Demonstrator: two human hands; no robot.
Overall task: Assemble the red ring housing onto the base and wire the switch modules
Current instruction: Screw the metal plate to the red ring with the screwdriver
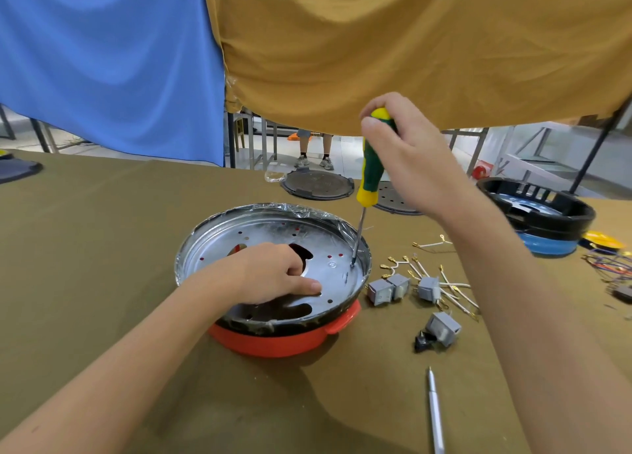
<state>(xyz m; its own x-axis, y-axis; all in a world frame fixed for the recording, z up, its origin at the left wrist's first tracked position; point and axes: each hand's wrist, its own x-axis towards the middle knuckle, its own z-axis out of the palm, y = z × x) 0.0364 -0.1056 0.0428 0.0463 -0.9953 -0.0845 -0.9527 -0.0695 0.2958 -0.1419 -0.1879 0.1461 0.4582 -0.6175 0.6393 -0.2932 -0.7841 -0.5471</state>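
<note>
A round silver metal base plate (219, 245) with a film-wrapped rim sits on the red ring housing (273, 342) in the middle of the table. My left hand (273, 272) rests on the plate, fingers curled into a central cutout, thumb flat on the metal. My right hand (407, 152) grips a green and yellow screwdriver (371, 170) upright, its tip on the plate's right side near the rim. Several grey switch modules (390, 288) with white wires (451, 289) lie to the right of the housing.
A silver pen (435, 412) lies near the front edge. A black and blue housing (543, 217) stands at the far right beside loose coloured wires (608, 265). Two dark round plates (316, 184) lie at the back. Blue and mustard cloths hang overhead.
</note>
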